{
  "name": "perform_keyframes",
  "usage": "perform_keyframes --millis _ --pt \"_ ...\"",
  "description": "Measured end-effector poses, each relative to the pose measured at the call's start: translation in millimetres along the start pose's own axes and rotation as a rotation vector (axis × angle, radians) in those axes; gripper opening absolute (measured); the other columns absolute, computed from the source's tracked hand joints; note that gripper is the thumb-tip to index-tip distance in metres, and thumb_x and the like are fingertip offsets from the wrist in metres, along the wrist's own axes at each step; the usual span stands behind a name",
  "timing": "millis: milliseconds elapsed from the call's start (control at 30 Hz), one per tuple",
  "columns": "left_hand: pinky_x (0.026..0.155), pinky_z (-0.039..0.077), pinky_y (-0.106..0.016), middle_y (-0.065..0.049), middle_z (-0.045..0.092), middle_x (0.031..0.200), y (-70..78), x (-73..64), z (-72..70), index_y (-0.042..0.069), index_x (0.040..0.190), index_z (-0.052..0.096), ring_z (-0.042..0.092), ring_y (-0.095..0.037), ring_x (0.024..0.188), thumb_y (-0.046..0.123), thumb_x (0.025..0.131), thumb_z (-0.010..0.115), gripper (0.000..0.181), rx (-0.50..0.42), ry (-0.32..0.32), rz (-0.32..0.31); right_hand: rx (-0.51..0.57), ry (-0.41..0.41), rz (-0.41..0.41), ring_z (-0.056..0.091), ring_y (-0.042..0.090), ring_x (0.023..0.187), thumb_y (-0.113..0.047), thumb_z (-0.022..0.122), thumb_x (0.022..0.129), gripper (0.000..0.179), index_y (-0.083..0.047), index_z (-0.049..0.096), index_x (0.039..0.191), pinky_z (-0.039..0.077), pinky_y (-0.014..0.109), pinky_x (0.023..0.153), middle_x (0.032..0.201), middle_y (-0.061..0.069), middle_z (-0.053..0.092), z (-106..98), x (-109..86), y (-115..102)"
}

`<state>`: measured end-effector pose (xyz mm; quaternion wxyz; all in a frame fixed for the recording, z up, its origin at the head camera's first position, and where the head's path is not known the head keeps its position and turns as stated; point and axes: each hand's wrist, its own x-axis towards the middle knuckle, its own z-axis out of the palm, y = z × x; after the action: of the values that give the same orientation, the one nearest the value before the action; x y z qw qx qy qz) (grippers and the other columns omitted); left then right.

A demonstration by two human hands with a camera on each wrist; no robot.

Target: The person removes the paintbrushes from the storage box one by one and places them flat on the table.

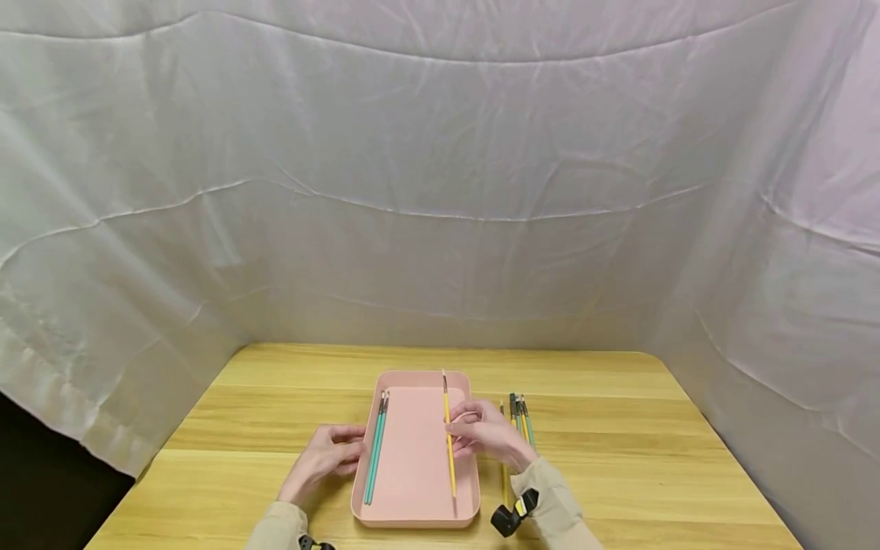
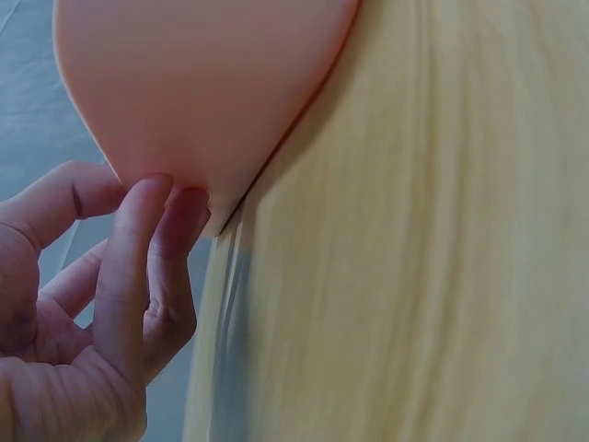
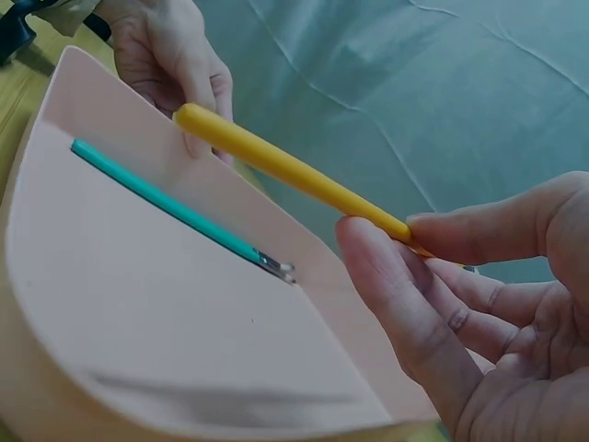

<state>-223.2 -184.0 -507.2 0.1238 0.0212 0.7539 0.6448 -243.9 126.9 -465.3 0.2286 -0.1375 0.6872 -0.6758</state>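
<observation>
My right hand (image 1: 484, 431) pinches a yellow paintbrush (image 1: 450, 439) between thumb and fingers over the right side of a pink tray (image 1: 415, 523). Its bristles point to the far side; in the right wrist view the thick yellow handle (image 3: 276, 161) stands above the tray floor. Two teal paintbrushes (image 1: 376, 451) lie side by side along the tray's left wall, bristles away from me. At that wall my left hand (image 1: 326, 454) grips the tray's edge. Its fingers (image 2: 133, 267) press the outer wall in the left wrist view, and one fingertip passes behind the rim.
Several more paintbrushes (image 1: 520, 416), yellow, teal and dark-tipped, lie on the wooden table (image 1: 619, 443) right of the tray, partly hidden by my right hand and sleeve. Pale grey cloth (image 1: 440, 191) hangs around the table's back and sides.
</observation>
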Motion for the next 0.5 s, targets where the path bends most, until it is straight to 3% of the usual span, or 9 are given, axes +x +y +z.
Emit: perform_keyframes --millis 500 --pt "0.066 0.064 -0.023 -0.016 0.069 0.107 3.1 -1.2 1.0 -0.019 0.133 0.051 0.067 -0.009 0.078 0.001 0.089 0.067 0.050 0.006 0.011 -0.003 0.036 -0.023 -0.022 0.066 0.009 0.064 -0.003 0.061 0.095 0.023 0.011 0.052 0.111 0.063 0.022 0.063 0.077 0.000 0.067 -42 -28.3 14"
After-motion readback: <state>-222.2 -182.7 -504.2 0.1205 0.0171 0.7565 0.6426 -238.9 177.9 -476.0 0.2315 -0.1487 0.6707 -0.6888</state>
